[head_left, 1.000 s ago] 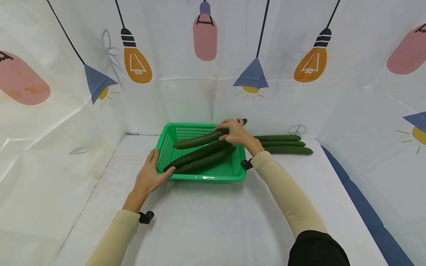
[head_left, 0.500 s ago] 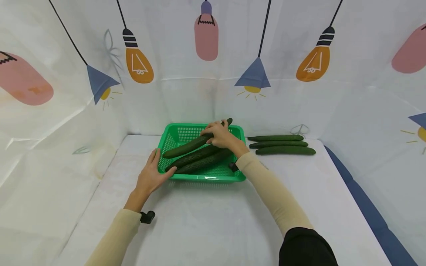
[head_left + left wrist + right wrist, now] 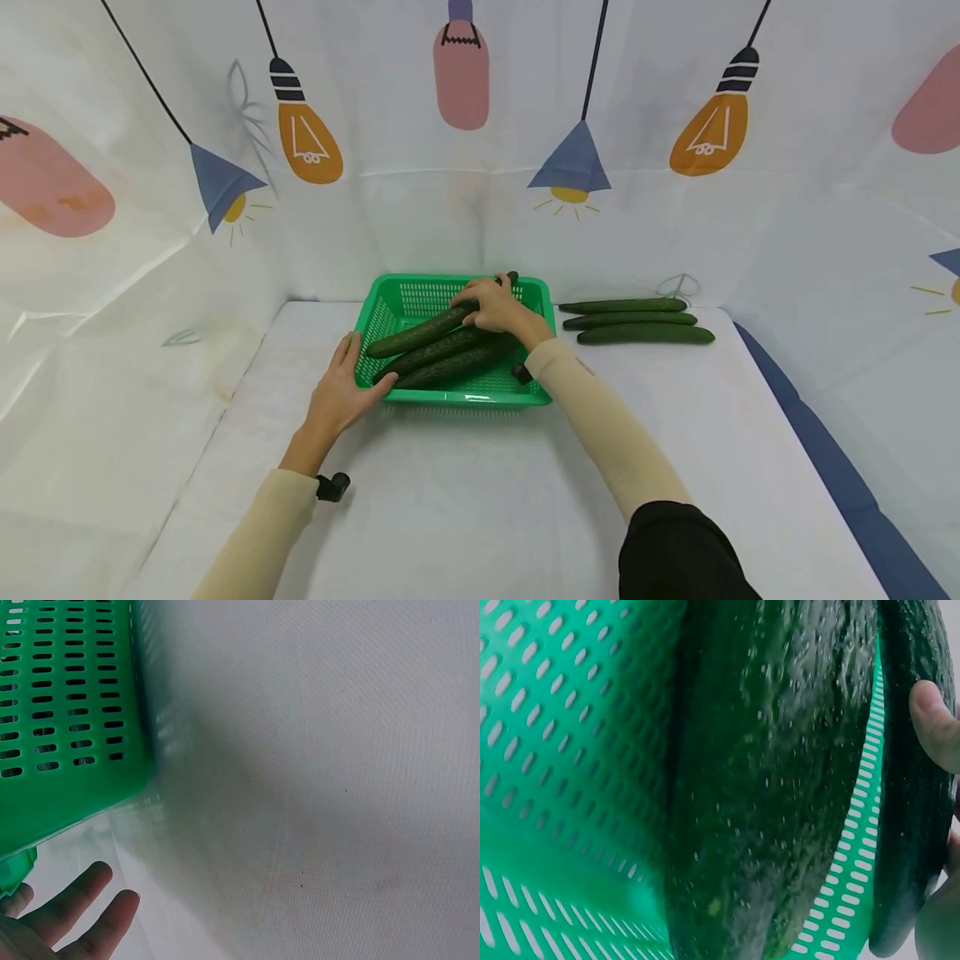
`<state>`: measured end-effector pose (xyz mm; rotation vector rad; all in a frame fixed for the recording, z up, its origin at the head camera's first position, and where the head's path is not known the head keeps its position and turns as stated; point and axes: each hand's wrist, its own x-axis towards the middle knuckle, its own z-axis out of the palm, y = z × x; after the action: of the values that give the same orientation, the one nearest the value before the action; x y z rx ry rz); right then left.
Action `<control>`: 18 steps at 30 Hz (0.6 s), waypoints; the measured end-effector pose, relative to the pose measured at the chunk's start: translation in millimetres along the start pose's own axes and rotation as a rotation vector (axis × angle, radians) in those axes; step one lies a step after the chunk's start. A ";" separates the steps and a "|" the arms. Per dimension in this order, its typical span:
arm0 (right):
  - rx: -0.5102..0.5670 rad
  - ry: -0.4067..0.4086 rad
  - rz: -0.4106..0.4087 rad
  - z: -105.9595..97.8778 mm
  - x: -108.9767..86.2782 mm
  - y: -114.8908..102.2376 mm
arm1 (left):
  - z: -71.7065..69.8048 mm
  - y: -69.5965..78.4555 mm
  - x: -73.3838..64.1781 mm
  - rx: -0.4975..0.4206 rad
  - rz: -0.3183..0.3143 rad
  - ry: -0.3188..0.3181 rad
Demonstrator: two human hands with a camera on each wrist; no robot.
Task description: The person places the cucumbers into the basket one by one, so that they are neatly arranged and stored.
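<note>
The right hand (image 3: 497,308) gripped the held cucumber (image 3: 416,336) between thumb and fingers, over the inside of the green basket (image 3: 465,398). That cucumber slanted from the basket's left side up to its back rim; whether it rested on the basket floor could not be told. The left hand (image 3: 339,402) was at the basket's front left corner, its thumb at the front rim and its fingers spread, extended and loose outside the left wall.

In the basket, the middle cucumber (image 3: 427,358) and the front cucumber (image 3: 453,368) lay side by side, taking up the space in front of the held one. The right hand and the beige right sleeve (image 3: 603,425) crossed the basket's right part, screening the right ends of these two. Three more cucumbers (image 3: 641,334) lay in a row on the white table (image 3: 450,500), just right of the basket. Behind the basket hung a white curtain (image 3: 420,225) printed with lamps, close to its back rim.
</note>
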<state>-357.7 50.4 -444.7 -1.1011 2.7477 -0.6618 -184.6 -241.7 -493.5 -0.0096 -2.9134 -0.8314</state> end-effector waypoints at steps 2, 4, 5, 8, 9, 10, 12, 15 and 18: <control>-0.020 -0.005 0.000 -1.4 0.7 0.8 | -0.8 0.0 0.1 0.004 0.000 -0.002; -0.051 -0.014 0.005 -2.9 0.6 2.3 | -0.5 0.0 0.0 -0.002 0.001 -0.001; -0.060 -0.020 0.007 -3.9 0.4 3.1 | 0.0 -0.3 -0.4 -0.004 0.001 0.000; -0.073 -0.037 0.015 -6.5 -1.1 4.1 | 1.5 -1.2 -1.4 -0.008 0.000 0.000; -0.074 -0.044 0.019 -6.9 -1.4 4.8 | 1.8 -1.2 -1.7 -0.009 0.000 0.001; -0.071 -0.049 0.021 -7.3 -1.3 5.3 | 1.8 -0.9 -1.8 -0.007 0.001 0.001; -0.073 -0.056 0.025 -7.5 -1.1 6.4 | 1.7 -0.7 -1.3 -0.002 0.002 0.001; -0.065 -0.071 0.034 -7.1 -0.9 9.4 | 1.2 0.4 -0.5 -0.002 0.002 0.003; -0.037 -0.087 0.042 -6.7 -2.2 11.4 | 1.0 0.4 -0.6 -0.001 0.002 0.007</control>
<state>-365.1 61.5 -443.7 -1.0507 2.7116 -0.5460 -184.1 -240.9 -494.2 -0.0097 -2.9065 -0.8306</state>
